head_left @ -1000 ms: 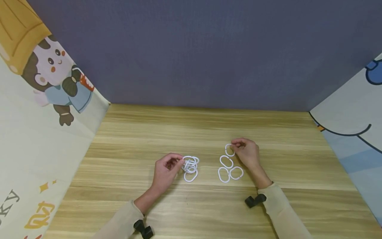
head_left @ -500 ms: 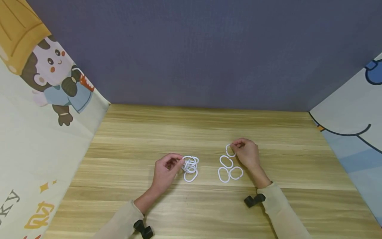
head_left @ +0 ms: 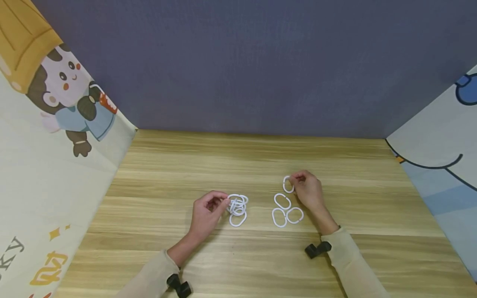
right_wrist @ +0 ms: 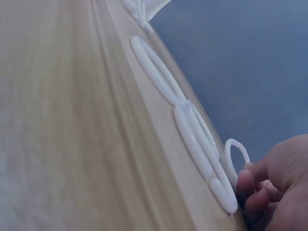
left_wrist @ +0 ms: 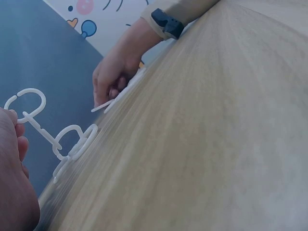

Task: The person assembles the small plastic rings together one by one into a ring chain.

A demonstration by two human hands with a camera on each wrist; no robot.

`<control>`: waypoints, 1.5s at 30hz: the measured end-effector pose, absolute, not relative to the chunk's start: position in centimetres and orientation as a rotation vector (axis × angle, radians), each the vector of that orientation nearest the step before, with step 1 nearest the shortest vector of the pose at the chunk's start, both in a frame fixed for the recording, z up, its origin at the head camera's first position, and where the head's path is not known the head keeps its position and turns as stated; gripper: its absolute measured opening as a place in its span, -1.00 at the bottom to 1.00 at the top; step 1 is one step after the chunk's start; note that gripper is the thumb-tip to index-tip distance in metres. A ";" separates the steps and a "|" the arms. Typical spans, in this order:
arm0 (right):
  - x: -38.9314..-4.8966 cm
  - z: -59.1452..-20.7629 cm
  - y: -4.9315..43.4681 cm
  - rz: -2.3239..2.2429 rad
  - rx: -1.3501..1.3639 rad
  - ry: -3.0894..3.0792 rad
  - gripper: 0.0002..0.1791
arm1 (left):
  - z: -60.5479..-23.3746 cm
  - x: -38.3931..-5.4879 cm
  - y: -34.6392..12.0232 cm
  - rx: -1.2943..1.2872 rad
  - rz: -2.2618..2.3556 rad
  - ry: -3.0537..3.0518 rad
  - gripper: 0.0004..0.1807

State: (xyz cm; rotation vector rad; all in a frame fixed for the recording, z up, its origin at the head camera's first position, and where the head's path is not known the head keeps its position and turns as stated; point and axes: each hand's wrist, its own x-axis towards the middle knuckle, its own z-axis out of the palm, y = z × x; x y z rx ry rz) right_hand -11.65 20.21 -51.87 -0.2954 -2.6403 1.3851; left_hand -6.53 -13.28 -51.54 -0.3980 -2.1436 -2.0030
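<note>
My left hand (head_left: 206, 213) pinches the top of a bunch of white plastic C-rings (head_left: 237, 207). In the left wrist view, the uppermost ring (left_wrist: 44, 102) is held off the table, and linked rings hang from it down to the wood. To the right, my right hand (head_left: 308, 191) pinches a single white C-ring (head_left: 284, 184) between thumb and fingers; in the right wrist view this ring (right_wrist: 228, 149) looks tipped up. Just nearer to me lie three loose C-rings: one upper ring (head_left: 275, 201), one lower left (head_left: 273, 217) and one lower right (head_left: 302, 215).
The rings lie on a wood-grain table (head_left: 238, 265). A dark blue panel (head_left: 261, 74) rises at the table's far edge. Cartoon-printed walls stand at the left (head_left: 44, 174) and right (head_left: 447, 198).
My right hand has shifted slightly away from me with its ring, which has turned a little and is farther from the loose rings. The left hand and its bunch stay put.
</note>
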 end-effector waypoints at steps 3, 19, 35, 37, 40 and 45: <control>-11.7 -51.8 20.2 1.508 -0.309 -2.573 -0.85 | -51.5 -6.5 -13.2 -0.390 -2.006 -2.147 -0.92; -11.3 -50.1 19.1 1.887 -0.350 -2.276 -0.80 | -51.6 -6.7 -13.2 -0.381 -1.998 -2.154 -0.92; -10.0 -47.5 16.9 2.007 -0.220 -2.226 -0.81 | -51.6 -6.6 -13.2 -0.383 -1.997 -2.153 -0.93; -9.9 -47.3 16.6 2.017 -0.193 -2.226 -0.82 | -51.5 -6.6 -13.2 -0.380 -2.003 -2.153 -0.92; -9.6 -47.0 16.1 2.044 -0.173 -2.221 -0.84 | -51.5 -6.6 -13.2 -0.382 -2.008 -2.150 -0.92; -9.0 -46.6 15.2 2.062 -0.166 -2.216 -0.85 | -51.6 -6.6 -13.3 -0.395 -2.006 -2.145 -0.92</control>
